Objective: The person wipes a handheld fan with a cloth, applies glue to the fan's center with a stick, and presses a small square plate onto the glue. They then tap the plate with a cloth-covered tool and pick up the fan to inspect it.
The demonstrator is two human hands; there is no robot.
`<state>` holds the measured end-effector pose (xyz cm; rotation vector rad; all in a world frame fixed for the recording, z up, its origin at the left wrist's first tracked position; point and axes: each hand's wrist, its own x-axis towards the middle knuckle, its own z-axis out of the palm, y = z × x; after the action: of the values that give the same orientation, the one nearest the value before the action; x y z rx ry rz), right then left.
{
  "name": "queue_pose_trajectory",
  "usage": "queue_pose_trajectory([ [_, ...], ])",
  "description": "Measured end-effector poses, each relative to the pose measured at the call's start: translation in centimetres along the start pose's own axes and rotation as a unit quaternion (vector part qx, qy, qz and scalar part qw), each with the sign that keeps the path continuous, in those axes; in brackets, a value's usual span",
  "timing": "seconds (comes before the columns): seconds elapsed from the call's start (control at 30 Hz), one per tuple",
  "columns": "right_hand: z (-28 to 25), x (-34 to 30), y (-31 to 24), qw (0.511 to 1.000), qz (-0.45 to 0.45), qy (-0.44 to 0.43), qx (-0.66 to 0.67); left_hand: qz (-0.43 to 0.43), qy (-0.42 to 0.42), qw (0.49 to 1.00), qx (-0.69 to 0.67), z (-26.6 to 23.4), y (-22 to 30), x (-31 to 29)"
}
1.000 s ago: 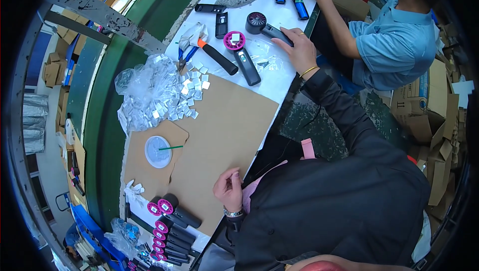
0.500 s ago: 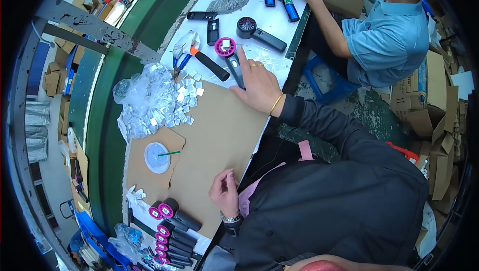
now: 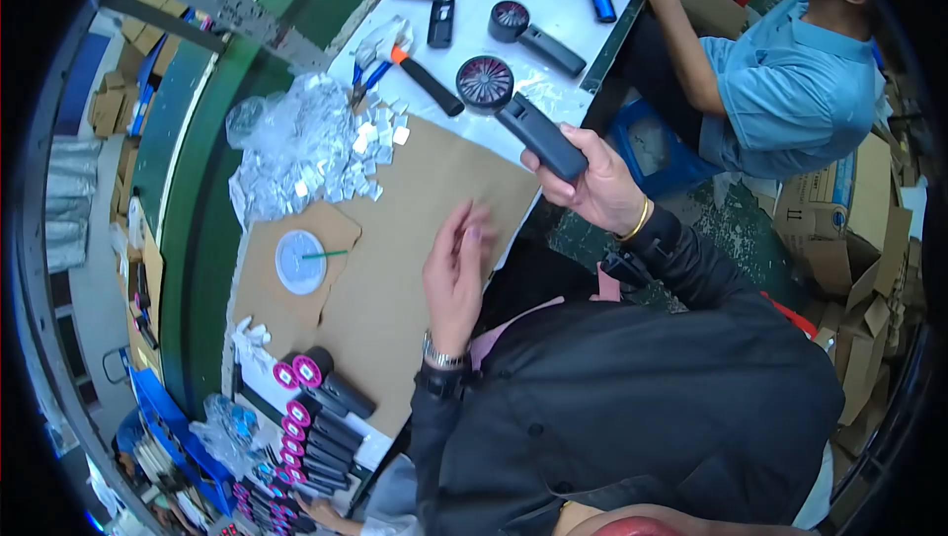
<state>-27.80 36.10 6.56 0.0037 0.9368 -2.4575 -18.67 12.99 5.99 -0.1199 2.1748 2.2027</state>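
My right hand [image 3: 599,176] is closed around the handle of a dark handheld fan [image 3: 541,134], raised over the table's near edge. Its round, dark ribbed grille faces up. My left hand [image 3: 456,274] hovers above brown cardboard [image 3: 415,195], empty, its fingers stretched out and blurred at the tips. Another dark handheld fan [image 3: 551,48] lies beyond the held one. To its left are a hammer [image 3: 428,82] with a black grip and pliers [image 3: 371,74] with blue handles. Small pale square pieces [image 3: 380,146] spill out of a clear plastic bag [image 3: 286,156].
A white bowl [image 3: 299,262] with a green stick stands on a cardboard piece. Several fans with magenta faces [image 3: 306,371] lie in a row at the lower left. Across the table corner, a co-worker in a blue shirt [image 3: 790,92] sits near blue cylindrical parts [image 3: 600,1].
My right hand has lifted the fan off the table and brought it closer; its magenta face with the white square no longer shows. My left hand has moved forward and its fingers have uncurled.
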Motion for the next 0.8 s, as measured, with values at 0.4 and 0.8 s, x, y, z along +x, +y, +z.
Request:
queue_pose_trajectory([
  [0.4,1.2,-1.0,4.8,0.983,0.148,-0.106,0.012,-0.001,-0.004,0.986,-0.165,2.0,-0.2,1.1],
  [0.8,1.1,-1.0,4.6,0.983,0.148,-0.106,-0.031,0.0,0.022,0.983,-0.185,2.2,-0.6,1.9],
])
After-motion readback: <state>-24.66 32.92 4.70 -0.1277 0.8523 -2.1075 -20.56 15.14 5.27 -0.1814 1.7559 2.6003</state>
